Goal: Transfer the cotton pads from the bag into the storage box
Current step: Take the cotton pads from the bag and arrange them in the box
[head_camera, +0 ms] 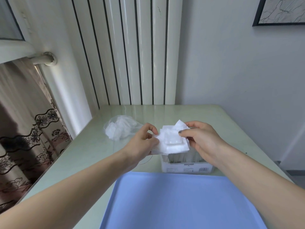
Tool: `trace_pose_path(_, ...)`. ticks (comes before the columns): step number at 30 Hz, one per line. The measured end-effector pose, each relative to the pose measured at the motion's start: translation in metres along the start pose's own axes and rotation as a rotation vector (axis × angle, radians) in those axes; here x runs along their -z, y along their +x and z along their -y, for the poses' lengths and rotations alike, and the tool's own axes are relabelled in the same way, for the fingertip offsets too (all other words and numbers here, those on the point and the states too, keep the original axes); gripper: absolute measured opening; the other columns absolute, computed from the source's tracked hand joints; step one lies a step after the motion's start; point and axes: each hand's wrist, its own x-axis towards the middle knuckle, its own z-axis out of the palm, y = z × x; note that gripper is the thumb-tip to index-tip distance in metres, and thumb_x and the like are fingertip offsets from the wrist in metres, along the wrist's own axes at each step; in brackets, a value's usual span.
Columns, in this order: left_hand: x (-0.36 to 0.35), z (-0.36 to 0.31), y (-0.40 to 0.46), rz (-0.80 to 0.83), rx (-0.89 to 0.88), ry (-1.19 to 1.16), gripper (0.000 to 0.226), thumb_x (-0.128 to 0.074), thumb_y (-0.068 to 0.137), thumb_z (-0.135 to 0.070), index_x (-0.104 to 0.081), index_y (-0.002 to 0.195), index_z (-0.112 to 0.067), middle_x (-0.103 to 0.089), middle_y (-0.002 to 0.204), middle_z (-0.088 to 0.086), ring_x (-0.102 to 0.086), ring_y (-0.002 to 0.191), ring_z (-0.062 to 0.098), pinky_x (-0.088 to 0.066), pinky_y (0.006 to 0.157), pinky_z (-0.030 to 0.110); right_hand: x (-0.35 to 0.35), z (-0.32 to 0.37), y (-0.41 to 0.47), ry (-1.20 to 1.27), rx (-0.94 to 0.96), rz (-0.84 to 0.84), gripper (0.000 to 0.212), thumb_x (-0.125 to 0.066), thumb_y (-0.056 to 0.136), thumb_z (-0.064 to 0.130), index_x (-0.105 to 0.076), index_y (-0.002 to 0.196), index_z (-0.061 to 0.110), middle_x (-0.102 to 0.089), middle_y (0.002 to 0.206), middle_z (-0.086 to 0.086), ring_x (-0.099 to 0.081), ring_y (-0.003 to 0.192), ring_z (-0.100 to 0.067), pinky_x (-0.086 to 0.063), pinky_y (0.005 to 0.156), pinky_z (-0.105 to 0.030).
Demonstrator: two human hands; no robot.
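Blue tray (181, 204) lies nearest. Behind it stands the clear box (186, 164). Above the box, the left hand (143, 142) and right hand (199, 139) pinch a pile of white cotton pads (171, 142). Farther left lies the bag (120, 128), with more pads inside.

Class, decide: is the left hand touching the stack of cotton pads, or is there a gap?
Touching. The head view shows the left hand pinching the left edge of the stack of cotton pads.

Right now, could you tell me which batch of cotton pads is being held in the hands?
The square stack over the storage box, pinched by left hand and right hand; the other batch lies in the bag.
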Motion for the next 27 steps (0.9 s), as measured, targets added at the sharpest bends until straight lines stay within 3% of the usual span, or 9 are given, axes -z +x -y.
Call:
trace_pose_path(5, -0.001, -0.001, 0.004, 0.009, 0.034, -0.031, 0.02, -0.044, 0.093, 0.004, -0.055, 0.104, -0.01, -0.048, 0.087, 0.008, -0.049, 0.075, 0.023, -0.056, 0.077, 0.029, -0.003, 0.005, -0.001, 0.176, -0.043, 0.102, 0.027, -0.061, 0.086, -0.007, -0.064, 0.112, -0.002, -0.073, 0.106, -0.021, -0.071, 0.085, -0.025, -0.058, 0.068, -0.032)
trace_pose_path(9, -0.006, -0.006, 0.002, 0.097, 0.037, -0.118, 0.039, -0.041, 0.093, 0.005, -0.067, 0.119, -0.007, -0.074, 0.11, 0.007, -0.07, 0.098, 0.024, -0.059, 0.087, 0.03, -0.017, -0.003, 0.0, 0.117, -0.027, 0.061, 0.025, -0.062, 0.085, -0.009, -0.064, 0.11, -0.003, -0.073, 0.105, -0.021, -0.073, 0.087, -0.027, -0.06, 0.08, -0.037)
trace_pose_path(11, -0.007, -0.008, 0.0, 0.086, 0.06, -0.169, 0.04, -0.039, 0.093, -0.002, -0.07, 0.118, -0.006, -0.075, 0.114, 0.009, -0.07, 0.109, 0.027, -0.057, 0.094, 0.036, -0.023, -0.008, 0.001, 0.036, 0.007, -0.016, 0.023, -0.064, 0.083, -0.008, -0.065, 0.105, 0.001, -0.073, 0.105, -0.019, -0.073, 0.093, -0.029, -0.059, 0.089, -0.041)
trace_pose_path(14, -0.005, -0.009, -0.001, 0.074, 0.094, -0.276, 0.038, -0.04, 0.098, -0.016, -0.068, 0.12, -0.005, -0.075, 0.114, 0.008, -0.071, 0.107, 0.03, -0.055, 0.099, 0.041, -0.026, -0.008, 0.0, -0.002, 0.041, -0.052, 0.02, -0.065, 0.083, -0.005, -0.066, 0.101, 0.004, -0.073, 0.102, -0.016, -0.073, 0.096, -0.03, -0.058, 0.091, -0.043)
trace_pose_path(16, -0.004, -0.007, -0.001, 0.099, 0.051, -0.202, 0.033, -0.047, 0.102, -0.028, -0.068, 0.122, -0.011, -0.074, 0.115, 0.005, -0.071, 0.108, 0.026, -0.054, 0.1, 0.041, -0.025, -0.006, -0.002, -0.007, 0.054, -0.051, 0.017, -0.065, 0.085, -0.003, -0.066, 0.1, 0.004, -0.073, 0.101, -0.016, -0.073, 0.094, -0.029, -0.059, 0.088, -0.041)
trace_pose_path(19, -0.003, -0.002, -0.001, 0.108, -0.025, -0.002, 0.033, -0.064, 0.092, -0.03, -0.068, 0.122, -0.017, -0.074, 0.116, 0.002, -0.07, 0.11, 0.02, -0.051, 0.104, 0.047, -0.025, -0.006, -0.003, -0.003, 0.051, -0.073, 0.012, -0.064, 0.085, -0.002, -0.068, 0.094, 0.005, -0.072, 0.102, -0.019, -0.073, 0.092, -0.031, -0.061, 0.085, -0.04)
trace_pose_path(25, -0.007, -0.001, -0.004, 0.122, -0.037, 0.079, 0.033, -0.066, 0.083, -0.036, -0.073, 0.113, -0.025, -0.075, 0.113, 0.002, -0.068, 0.112, 0.029, -0.045, 0.106, 0.06, -0.021, -0.001, 0.0, 0.011, 0.059, -0.148, 0.009, -0.061, 0.088, -0.002, -0.067, 0.092, 0.003, -0.071, 0.098, -0.022, -0.069, 0.076, -0.025, -0.062, 0.069, -0.034)
trace_pose_path(27, -0.006, 0.001, -0.003, 0.112, -0.035, 0.077, 0.034, -0.065, 0.082, -0.037, -0.072, 0.113, -0.024, -0.076, 0.112, 0.002, -0.069, 0.11, 0.027, -0.046, 0.106, 0.057, -0.017, 0.005, 0.004, 0.058, 0.085, -0.205, 0.008, -0.061, 0.089, -0.002, -0.066, 0.092, 0.004, -0.071, 0.097, -0.021, -0.069, 0.075, -0.024, -0.059, 0.067, -0.032)
